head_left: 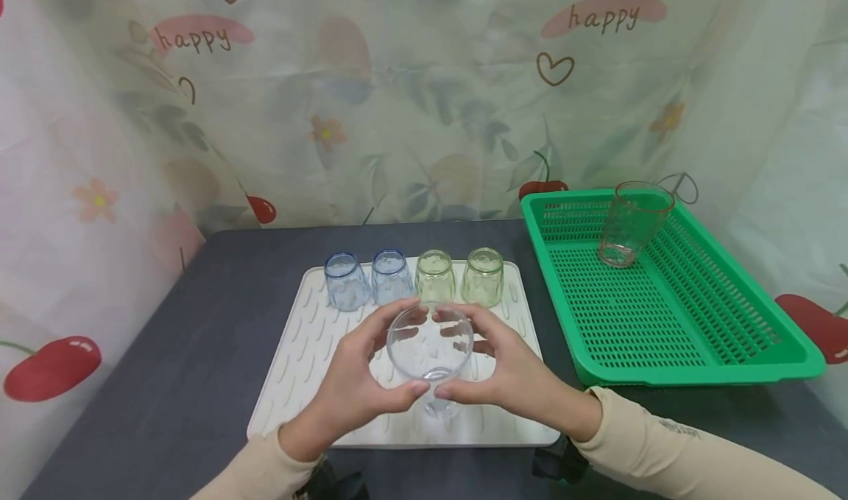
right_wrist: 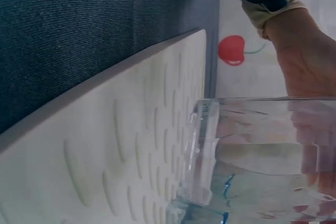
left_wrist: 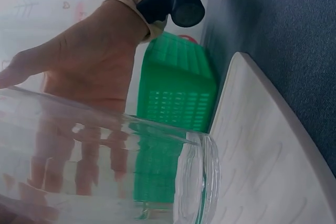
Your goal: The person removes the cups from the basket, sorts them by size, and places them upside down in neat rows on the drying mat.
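Note:
Between my two hands is a clear drinking glass [head_left: 432, 342], its rim up and its thick base down, over the front part of a white ridged drying mat [head_left: 311, 382]. My left hand [head_left: 354, 378] grips it from the left, and my right hand [head_left: 513, 364] from the right, thumbs at the near side. In the left wrist view the clear glass [left_wrist: 105, 156] has its base close to the mat; whether they touch I cannot tell. Two blue glasses [head_left: 347, 290] and two green glasses [head_left: 435, 279] stand in a row along the mat's back edge.
To the right sits a green plastic basket [head_left: 583, 331] with a tall pink-rimmed glass [head_left: 632, 227] leaning in its back corner. A dark cloth [head_left: 179, 367] covers the table. Patterned curtains [head_left: 424, 117] hang behind and at both sides.

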A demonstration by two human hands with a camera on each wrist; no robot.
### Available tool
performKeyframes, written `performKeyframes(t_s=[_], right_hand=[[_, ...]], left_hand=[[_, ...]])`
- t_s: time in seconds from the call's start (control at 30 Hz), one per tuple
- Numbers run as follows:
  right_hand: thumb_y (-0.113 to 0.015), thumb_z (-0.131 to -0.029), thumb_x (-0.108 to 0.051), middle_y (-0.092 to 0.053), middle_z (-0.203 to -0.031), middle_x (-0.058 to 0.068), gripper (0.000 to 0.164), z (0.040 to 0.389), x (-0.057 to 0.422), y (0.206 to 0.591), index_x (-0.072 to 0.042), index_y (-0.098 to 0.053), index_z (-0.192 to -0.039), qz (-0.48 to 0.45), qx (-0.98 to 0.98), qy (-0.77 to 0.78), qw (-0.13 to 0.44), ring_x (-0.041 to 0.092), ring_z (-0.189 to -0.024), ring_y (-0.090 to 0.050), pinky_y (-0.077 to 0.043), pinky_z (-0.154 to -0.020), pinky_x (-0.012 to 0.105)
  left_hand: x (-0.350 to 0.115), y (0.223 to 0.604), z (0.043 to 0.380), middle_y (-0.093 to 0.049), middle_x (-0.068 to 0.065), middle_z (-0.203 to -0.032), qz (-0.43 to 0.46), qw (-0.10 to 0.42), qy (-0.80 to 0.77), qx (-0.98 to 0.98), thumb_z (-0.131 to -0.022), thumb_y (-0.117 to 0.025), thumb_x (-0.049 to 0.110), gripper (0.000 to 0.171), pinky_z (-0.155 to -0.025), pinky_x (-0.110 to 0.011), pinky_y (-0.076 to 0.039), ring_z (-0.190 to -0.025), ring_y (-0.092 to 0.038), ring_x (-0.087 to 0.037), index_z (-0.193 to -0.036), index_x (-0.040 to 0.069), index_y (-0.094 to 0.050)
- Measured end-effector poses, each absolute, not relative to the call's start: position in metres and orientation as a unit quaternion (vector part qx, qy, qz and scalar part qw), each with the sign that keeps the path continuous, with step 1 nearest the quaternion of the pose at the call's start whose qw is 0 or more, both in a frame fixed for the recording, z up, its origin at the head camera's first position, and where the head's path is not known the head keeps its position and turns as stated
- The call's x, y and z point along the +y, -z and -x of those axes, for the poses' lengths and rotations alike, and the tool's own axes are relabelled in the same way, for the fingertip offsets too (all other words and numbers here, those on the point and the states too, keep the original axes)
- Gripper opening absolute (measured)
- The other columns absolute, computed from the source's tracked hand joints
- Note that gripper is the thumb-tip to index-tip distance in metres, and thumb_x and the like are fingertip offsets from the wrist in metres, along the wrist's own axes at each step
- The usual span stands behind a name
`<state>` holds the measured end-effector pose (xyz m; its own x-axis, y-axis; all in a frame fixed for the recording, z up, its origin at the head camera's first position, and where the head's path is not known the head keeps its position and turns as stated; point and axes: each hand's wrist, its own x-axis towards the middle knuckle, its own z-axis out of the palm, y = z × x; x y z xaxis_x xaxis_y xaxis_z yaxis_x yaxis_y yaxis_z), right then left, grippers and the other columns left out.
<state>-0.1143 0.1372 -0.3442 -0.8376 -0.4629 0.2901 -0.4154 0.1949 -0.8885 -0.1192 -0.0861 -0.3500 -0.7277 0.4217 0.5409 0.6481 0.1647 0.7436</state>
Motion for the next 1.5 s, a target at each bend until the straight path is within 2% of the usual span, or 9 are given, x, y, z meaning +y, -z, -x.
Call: performKeyframes(t_s=[0.2, 0.3, 0.47, 0.57, 0.77, 1.0, 1.2, 1.3, 1.5], right_hand=[[-0.081, -0.079, -0.016, -0.053, -0.136, 0.008, 0.069, 0.115, 0.137, 0.351, -0.015, -0.046, -0.138, 0.283, 0.761, 0.582, 0.048, 0.027, -0.122, -0.053, -0.044, -0.096, 0.058], [-0.081, -0.078, -0.015, -0.053, -0.138, 0.006, 0.067, 0.115, 0.137, 0.353, -0.014, -0.047, -0.137, 0.274, 0.76, 0.585, 0.064, 0.026, -0.124, -0.053, -0.042, -0.099, 0.057], [-0.082, -0.078, -0.019, -0.055, -0.136, 0.004, 0.067, 0.114, 0.136, 0.358, -0.016, -0.049, -0.136, 0.262, 0.762, 0.587, 0.082, 0.025, -0.123, -0.054, -0.042, -0.099, 0.054], [-0.081, -0.078, -0.019, -0.056, -0.135, 0.005, 0.067, 0.114, 0.136, 0.362, -0.012, -0.048, -0.136, 0.264, 0.762, 0.585, 0.086, 0.024, -0.122, -0.054, -0.043, -0.099, 0.052], [-0.081, -0.078, -0.02, -0.059, -0.129, 0.004, 0.064, 0.114, 0.136, 0.366, -0.013, -0.05, -0.134, 0.282, 0.767, 0.572, 0.072, 0.019, -0.117, -0.057, -0.046, -0.099, 0.041], [-0.081, -0.079, -0.02, -0.057, -0.131, 0.006, 0.064, 0.113, 0.138, 0.367, -0.014, -0.047, -0.134, 0.286, 0.754, 0.583, 0.101, 0.016, -0.118, -0.058, -0.046, -0.099, 0.029], [-0.081, -0.078, -0.015, -0.061, -0.121, 0.008, 0.064, 0.115, 0.143, 0.364, -0.01, -0.047, -0.133, 0.311, 0.744, 0.585, 0.082, 0.018, -0.109, -0.062, -0.049, -0.094, 0.027], [-0.08, -0.079, -0.013, -0.062, -0.12, 0.009, 0.063, 0.116, 0.146, 0.361, -0.01, -0.048, -0.133, 0.317, 0.741, 0.587, 0.074, 0.015, -0.108, -0.062, -0.049, -0.092, 0.026], [-0.08, -0.079, -0.009, -0.06, -0.125, 0.009, 0.065, 0.116, 0.155, 0.352, -0.007, -0.048, -0.136, 0.311, 0.749, 0.583, 0.05, 0.009, -0.113, -0.058, -0.046, -0.096, 0.021]], left_hand=[[-0.085, 0.348, 0.117, -0.058, -0.014, -0.132, 0.361, 0.103, 0.562, -0.737, -0.071, -0.079, 0.005, 0.079, -0.098, -0.034, -0.049, -0.122, -0.058, -0.022, -0.142, 0.007, -0.044], [-0.085, 0.347, 0.117, -0.058, -0.015, -0.132, 0.368, 0.106, 0.565, -0.73, -0.072, -0.078, 0.004, 0.078, -0.099, -0.035, -0.048, -0.121, -0.058, -0.024, -0.142, 0.008, -0.043], [-0.085, 0.345, 0.119, -0.058, -0.019, -0.129, 0.385, 0.115, 0.58, -0.709, -0.07, -0.077, 0.001, 0.078, -0.098, -0.034, -0.048, -0.119, -0.06, -0.023, -0.141, 0.004, -0.044], [-0.085, 0.343, 0.12, -0.058, -0.023, -0.128, 0.394, 0.119, 0.597, -0.688, -0.069, -0.076, -0.001, 0.078, -0.099, -0.033, -0.048, -0.119, -0.059, -0.02, -0.14, 0.0, -0.043], [-0.087, 0.339, 0.122, -0.056, -0.028, -0.126, 0.408, 0.123, 0.637, -0.642, -0.072, -0.076, 0.001, 0.075, -0.1, -0.036, -0.047, -0.121, -0.058, -0.022, -0.138, -0.008, -0.042], [-0.09, 0.335, 0.123, -0.057, -0.018, -0.129, 0.41, 0.131, 0.653, -0.623, -0.085, -0.074, 0.029, 0.075, -0.1, -0.037, -0.048, -0.123, -0.056, -0.023, -0.137, -0.013, -0.04], [-0.092, 0.334, 0.127, -0.057, -0.012, -0.131, 0.416, 0.125, 0.688, -0.582, -0.087, -0.073, 0.032, 0.078, -0.101, -0.039, -0.047, -0.123, -0.056, -0.024, -0.137, -0.015, -0.038], [-0.094, 0.334, 0.13, -0.056, -0.01, -0.132, 0.415, 0.116, 0.706, -0.562, -0.088, -0.072, 0.032, 0.076, -0.101, -0.041, -0.046, -0.123, -0.056, -0.023, -0.138, -0.012, -0.038], [-0.101, 0.335, 0.133, -0.057, -0.01, -0.133, 0.414, 0.102, 0.729, -0.536, -0.088, -0.073, 0.031, 0.073, -0.103, -0.041, -0.044, -0.125, -0.055, -0.022, -0.14, -0.008, -0.04]])
